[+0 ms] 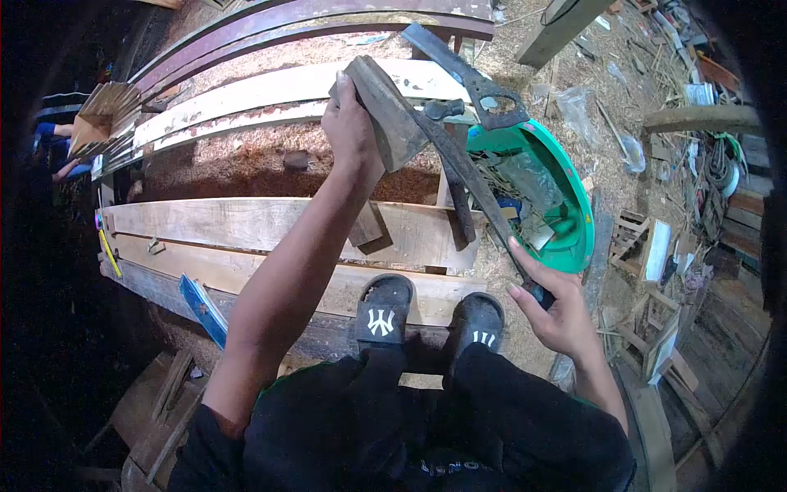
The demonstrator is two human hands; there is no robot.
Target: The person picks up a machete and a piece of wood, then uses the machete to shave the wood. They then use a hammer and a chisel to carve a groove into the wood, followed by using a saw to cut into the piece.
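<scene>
My left hand [354, 135] is closed around a thick, angular wooden block [392, 123], with the thumb along its upper end. A long, narrow, dark-bladed tool [469, 176] runs from the block down to my right hand [557, 307], which grips its handle end with the index finger stretched along it. The far end of the blade meets or overlaps the block's right side; contact is hard to tell. Just beyond, a hammer [463, 217] stands with its head up, partly behind the blade. A handsaw [467, 74] lies across the white plank and the rim of a green basin.
The green basin [584, 205] holds scraps and plastic. Long planks [221, 225] and a white board [279, 90] run across the front. My sandalled feet [381, 320] rest on the near plank. Wood shavings cover the ground. Another person's arm [61, 129] shows at far left.
</scene>
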